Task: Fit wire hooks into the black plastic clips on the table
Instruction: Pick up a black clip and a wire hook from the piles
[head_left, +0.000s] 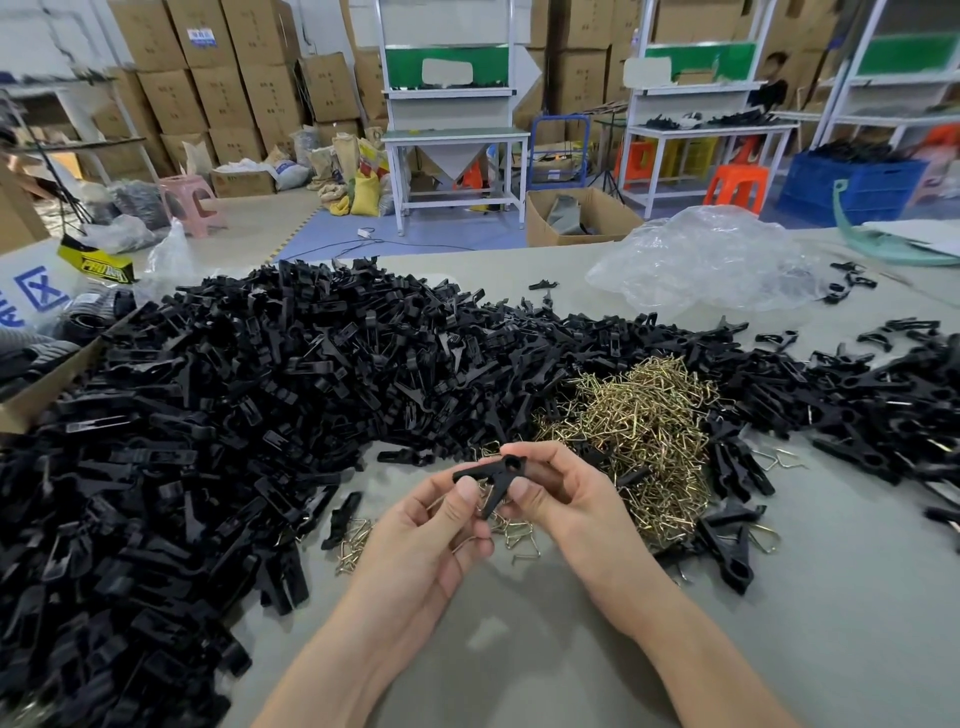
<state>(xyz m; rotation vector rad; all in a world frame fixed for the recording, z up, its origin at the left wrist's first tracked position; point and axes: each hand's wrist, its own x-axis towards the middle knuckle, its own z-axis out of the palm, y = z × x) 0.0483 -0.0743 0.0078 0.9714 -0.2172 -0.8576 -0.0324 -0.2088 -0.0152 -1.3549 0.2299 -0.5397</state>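
Observation:
Both hands hold one black plastic clip above the grey table, near its middle. My left hand pinches the clip's left end with thumb and fingers, and a thin wire hook shows under its fingers. My right hand pinches the clip's right side. Behind the hands lies a heap of brass-coloured wire hooks. A huge pile of black clips covers the table's left and back.
Several loose hooks and clips lie beside the hands. A crumpled clear plastic bag sits at the back right. A cardboard box edge stands at the far left. Workbenches, cartons and stools fill the room behind.

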